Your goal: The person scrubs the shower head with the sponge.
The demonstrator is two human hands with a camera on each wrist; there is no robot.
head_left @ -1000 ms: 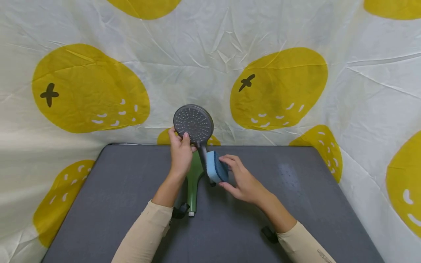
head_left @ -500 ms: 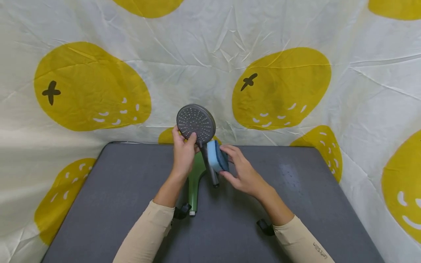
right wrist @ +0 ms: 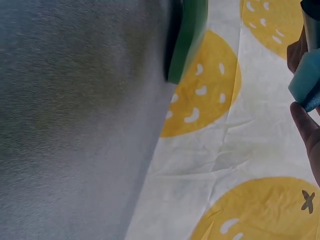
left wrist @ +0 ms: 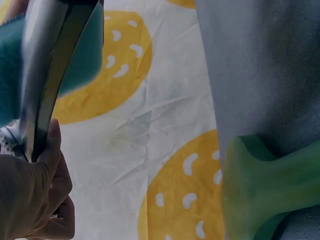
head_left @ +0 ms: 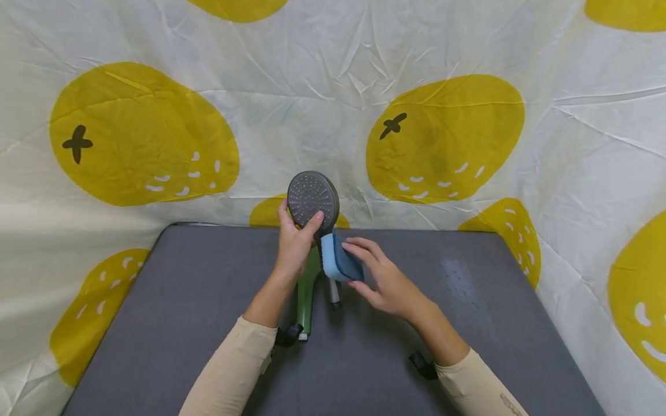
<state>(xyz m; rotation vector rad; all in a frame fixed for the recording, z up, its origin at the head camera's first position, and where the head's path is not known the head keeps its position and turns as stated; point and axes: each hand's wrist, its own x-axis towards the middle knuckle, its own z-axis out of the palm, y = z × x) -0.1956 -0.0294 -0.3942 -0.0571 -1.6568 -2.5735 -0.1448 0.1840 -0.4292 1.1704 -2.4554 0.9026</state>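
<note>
A dark grey handheld shower head (head_left: 311,196) is held up over the far part of the table, its round nozzle face toward me. My left hand (head_left: 293,245) grips it at the neck, thumb on the lower rim of the face. A sponge (head_left: 339,260), light blue on one side and darker blue on the other, is pinched between the thumb and fingers of my right hand (head_left: 387,283). Its light side lies against the shower head's handle, hiding the upper handle in the head view. In the left wrist view the metallic handle (left wrist: 47,75) crosses in front of the sponge (left wrist: 82,65).
On the grey table (head_left: 208,300), beneath my left hand, lies a green long-handled object (head_left: 306,300) with a white tip; its wide end is partly hidden in the head view. Behind the table hangs a white cloth (head_left: 291,127) with yellow fruit prints. A pale smudge marks the table's right side.
The sponge went up along the handle, then came back down a little. The shower head shifted slightly right and turned somewhat, with my left thumb moving right across its lower face.
</note>
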